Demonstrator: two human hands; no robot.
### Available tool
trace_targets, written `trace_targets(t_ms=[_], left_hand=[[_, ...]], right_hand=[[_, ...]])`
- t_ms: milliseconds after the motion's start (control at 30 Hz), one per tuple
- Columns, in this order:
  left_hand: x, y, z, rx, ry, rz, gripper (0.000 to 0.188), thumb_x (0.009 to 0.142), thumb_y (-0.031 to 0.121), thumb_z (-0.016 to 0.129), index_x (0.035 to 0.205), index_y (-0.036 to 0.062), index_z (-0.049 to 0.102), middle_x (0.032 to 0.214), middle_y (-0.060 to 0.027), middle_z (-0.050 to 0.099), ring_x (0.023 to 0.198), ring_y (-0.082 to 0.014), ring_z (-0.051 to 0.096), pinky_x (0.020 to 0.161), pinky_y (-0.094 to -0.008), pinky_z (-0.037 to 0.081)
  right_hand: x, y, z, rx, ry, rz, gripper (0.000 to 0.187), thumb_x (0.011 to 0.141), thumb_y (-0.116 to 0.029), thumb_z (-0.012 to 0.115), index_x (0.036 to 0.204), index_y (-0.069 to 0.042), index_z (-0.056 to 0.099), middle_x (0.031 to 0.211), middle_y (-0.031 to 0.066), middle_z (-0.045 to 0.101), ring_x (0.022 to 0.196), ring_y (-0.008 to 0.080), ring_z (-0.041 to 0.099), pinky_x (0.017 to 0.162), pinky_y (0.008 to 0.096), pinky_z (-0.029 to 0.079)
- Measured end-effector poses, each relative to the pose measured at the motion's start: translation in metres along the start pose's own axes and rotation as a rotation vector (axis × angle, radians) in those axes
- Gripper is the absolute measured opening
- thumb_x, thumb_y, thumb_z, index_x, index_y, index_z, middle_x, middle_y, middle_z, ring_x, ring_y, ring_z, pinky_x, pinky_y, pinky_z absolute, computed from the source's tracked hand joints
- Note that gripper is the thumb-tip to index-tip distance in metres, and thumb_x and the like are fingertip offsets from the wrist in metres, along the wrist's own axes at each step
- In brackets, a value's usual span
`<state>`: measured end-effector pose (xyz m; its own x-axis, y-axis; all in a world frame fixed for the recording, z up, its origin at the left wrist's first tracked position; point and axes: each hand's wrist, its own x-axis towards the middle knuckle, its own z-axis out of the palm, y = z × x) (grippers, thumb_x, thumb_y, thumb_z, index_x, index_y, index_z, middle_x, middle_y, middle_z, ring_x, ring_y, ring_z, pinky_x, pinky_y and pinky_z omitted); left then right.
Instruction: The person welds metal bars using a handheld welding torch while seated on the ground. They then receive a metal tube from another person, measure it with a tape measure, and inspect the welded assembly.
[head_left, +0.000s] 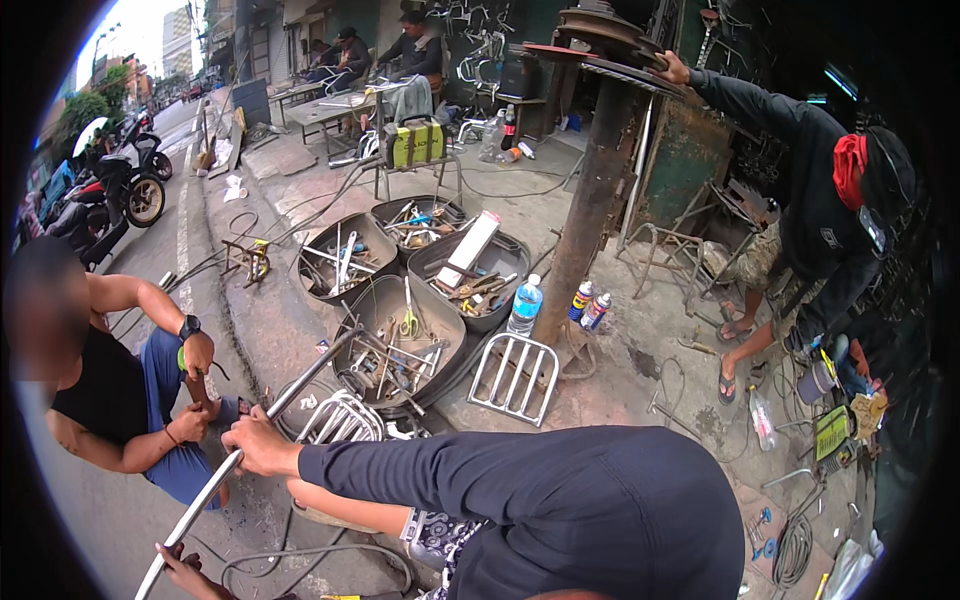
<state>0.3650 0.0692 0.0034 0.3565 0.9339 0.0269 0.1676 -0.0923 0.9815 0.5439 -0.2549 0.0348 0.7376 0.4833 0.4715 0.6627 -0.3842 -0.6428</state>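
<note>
A long, thin metal tube [200, 503] slants across the lower left, silvery at its near end and darker toward its far end. My right hand [262, 446] is closed round it, the dark-sleeved arm reaching across from the right. Lower down, close to the bottom edge, my left hand [188, 574] has its fingers over the same tube; part of that hand is cut off. Just beyond my right hand lies a white bent-tube frame [340, 418]. The tube's far end passes over the edge of a metal tool bin [440, 380] filled with wrenches, rods and yellow-handled scissors.
A person in a black top [105, 385] squats at left. Another person [800, 210] stands right, hand on a wheel atop a rusty post [590, 200]. A chrome rack [513, 380], water bottle [525, 305], spray cans [594, 311] and cables [795, 550] lie around.
</note>
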Motion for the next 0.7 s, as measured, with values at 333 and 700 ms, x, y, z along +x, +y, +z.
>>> trace_targets(t_ms=[333, 700], left_hand=[[0.004, -0.019, -0.011, 0.107, 0.123, 0.346, 0.052, 0.099, 0.038, 0.071, 0.107, -0.0133, 0.064, 0.083, -0.0217, 0.067, 0.066, -0.0301, 0.060, 0.061, -0.0445, 0.054], [0.076, -0.072, -0.055, 0.420, 0.008, 0.610, 0.040, 0.099, 0.028, 0.069, 0.123, -0.0034, 0.063, 0.103, -0.0205, 0.068, 0.085, -0.0324, 0.064, 0.076, -0.0506, 0.054]], right_hand=[[-0.004, -0.011, 0.010, 0.012, -0.158, -0.126, 0.038, 0.067, -0.026, 0.090, 0.094, -0.012, 0.068, 0.080, 0.0081, 0.069, 0.087, 0.0308, 0.069, 0.094, 0.0485, 0.037], [-0.013, -0.024, 0.008, 0.074, -0.226, -0.135, 0.037, 0.084, -0.046, 0.077, 0.098, -0.011, 0.075, 0.081, 0.0116, 0.074, 0.084, 0.0343, 0.072, 0.082, 0.0480, 0.047]])
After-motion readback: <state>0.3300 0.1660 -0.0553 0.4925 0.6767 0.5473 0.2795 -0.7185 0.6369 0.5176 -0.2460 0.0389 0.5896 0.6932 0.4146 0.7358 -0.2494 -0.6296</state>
